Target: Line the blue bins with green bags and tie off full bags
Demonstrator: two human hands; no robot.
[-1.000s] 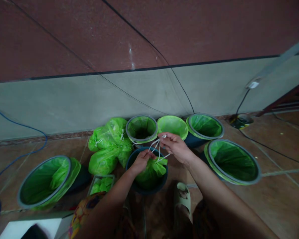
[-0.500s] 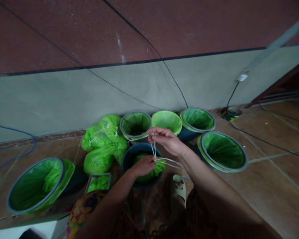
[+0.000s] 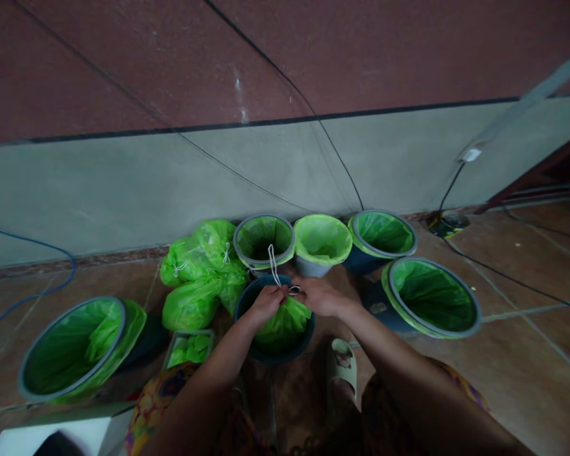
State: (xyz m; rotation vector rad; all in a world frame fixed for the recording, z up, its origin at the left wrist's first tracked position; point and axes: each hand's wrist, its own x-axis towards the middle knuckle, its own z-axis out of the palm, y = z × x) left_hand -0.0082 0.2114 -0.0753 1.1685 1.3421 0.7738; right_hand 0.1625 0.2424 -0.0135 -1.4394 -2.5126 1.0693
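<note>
A green drawstring bag (image 3: pixel 283 327) with a gathered top sits inside a dark blue bin (image 3: pixel 305 339) in front of me. My left hand (image 3: pixel 270 300) is closed on the white drawstring (image 3: pixel 274 266) at the bag's neck. Just to its right, my right hand (image 3: pixel 319 296) pinches the same string, and a small loop shows between the two hands. A longer loop of the string sticks up past my left fingers. My fingertips partly hide the bag's neck.
Lined bins stand around: a tilted one (image 3: pixel 71 348) at left, a grey one (image 3: pixel 265 239), a pale one (image 3: pixel 322 239) and two blue ones (image 3: pixel 384 233) (image 3: pixel 432 297). Tied green bags (image 3: pixel 192 304) and a small tray (image 3: pixel 211 347) lie left. Cables cross wall and floor.
My right hand has come down from above the bin to beside my left hand. The string, stretched upward between the hands before, is now drawn in close at the bag's neck.
</note>
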